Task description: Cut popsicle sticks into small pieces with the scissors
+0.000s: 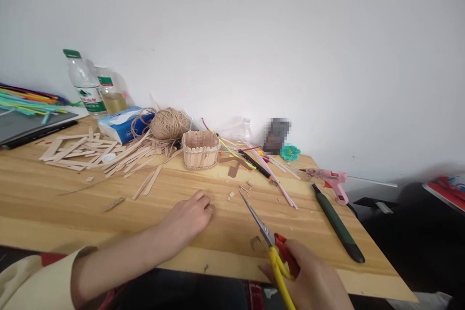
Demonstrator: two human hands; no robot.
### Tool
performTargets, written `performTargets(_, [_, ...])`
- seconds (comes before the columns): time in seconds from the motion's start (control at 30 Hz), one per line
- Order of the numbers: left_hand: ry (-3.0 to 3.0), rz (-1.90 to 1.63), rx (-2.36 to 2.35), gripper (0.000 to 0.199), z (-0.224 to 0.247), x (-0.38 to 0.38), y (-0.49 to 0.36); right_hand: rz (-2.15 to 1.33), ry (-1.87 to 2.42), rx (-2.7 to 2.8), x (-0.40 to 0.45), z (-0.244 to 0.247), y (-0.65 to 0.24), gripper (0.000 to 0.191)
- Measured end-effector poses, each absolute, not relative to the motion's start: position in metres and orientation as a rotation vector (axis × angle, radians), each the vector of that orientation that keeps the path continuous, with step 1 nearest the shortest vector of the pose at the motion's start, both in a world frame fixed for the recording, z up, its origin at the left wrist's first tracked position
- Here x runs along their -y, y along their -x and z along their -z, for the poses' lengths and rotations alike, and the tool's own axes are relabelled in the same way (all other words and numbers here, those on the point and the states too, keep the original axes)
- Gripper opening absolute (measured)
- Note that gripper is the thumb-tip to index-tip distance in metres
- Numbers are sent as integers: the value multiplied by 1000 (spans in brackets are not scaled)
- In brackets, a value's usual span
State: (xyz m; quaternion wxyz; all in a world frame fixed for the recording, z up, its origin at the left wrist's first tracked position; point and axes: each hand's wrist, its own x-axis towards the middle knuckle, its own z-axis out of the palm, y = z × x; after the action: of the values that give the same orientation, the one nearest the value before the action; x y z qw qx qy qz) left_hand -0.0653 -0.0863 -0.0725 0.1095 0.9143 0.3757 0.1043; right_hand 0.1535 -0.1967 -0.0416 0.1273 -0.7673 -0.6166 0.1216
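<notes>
My left hand [195,213] rests on the wooden table with its fingers curled in. Whatever it might hold is hidden from this side. Toward the front edge, my right hand [314,276] grips a pair of scissors [268,236] by its red and yellow handles. The scissor blades lie together and point up and left over the table. Beyond my left hand stands a small oval basket [200,151] made of wooden sticks, with twisted trim around its rim and base. Small wood scraps [231,195] lie near the scissor tips.
Loose craft sticks [83,152], a ball of twine [169,123], a tissue pack [125,123] and bottles [85,82] fill the left. A pink glue gun [336,184], a green-handled cutter [337,225] and a black pen [256,164] lie right. A wall [232,43] rises behind.
</notes>
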Motion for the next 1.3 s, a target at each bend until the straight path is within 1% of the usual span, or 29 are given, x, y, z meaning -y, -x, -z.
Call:
performTargets(0.03, [-2674,-313,-1091,25,72,85,66,-230,2281,1840,190,41,-159,29])
performTargets(0.1, [-2629,-337,-1059,23,69,80,68,-116,2248,1945,176,45,-171,26])
performTargets(0.17, [-2575,-364,-1037,21,66,73,72,-152,2139,2061,161,52,-180,21])
performTargets(0.23, [-2470,-390,-1046,19,64,66,76,-167,2094,2099,147,59,-188,24])
performTargets(0.3, [-2203,-414,-1075,16,62,58,81,-155,2088,2107,136,63,-192,27])
performTargets(0.4, [-1717,-410,-1109,16,60,48,85,-30,2142,2058,129,58,-188,30])
performTargets(0.5, [-1497,-421,-1087,19,57,38,86,52,2113,2061,124,47,-171,28])
performTargets(0.6, [-1406,-474,-1048,19,49,28,84,-149,1860,2274,113,42,-141,19])
performTargets(0.67, [-1376,-523,-1032,18,41,22,81,-346,1653,2388,101,46,-121,24])
performTargets(0.77, [-1368,-600,-1031,17,31,14,75,-446,1568,2394,80,60,-102,28])
performTargets(0.9, [-1350,-639,-1027,17,25,4,69,-534,1539,2344,65,75,-99,11])
performTargets(0.93, [-1345,-638,-1013,16,25,2,68,-550,1531,2335,64,76,-100,9])
performTargets(1.07, [-1288,-645,-946,12,24,-6,63,-568,1498,2320,67,72,-102,10])
performTargets(1.17, [-1236,-639,-938,15,25,-11,59,-555,1469,2358,67,70,-97,17])
performTargets(1.23, [-1232,-625,-937,16,25,-14,58,-541,1466,2393,65,71,-93,12])
performTargets(1.3, [-1246,-616,-917,12,25,-16,57,-525,1480,2415,62,72,-90,5])
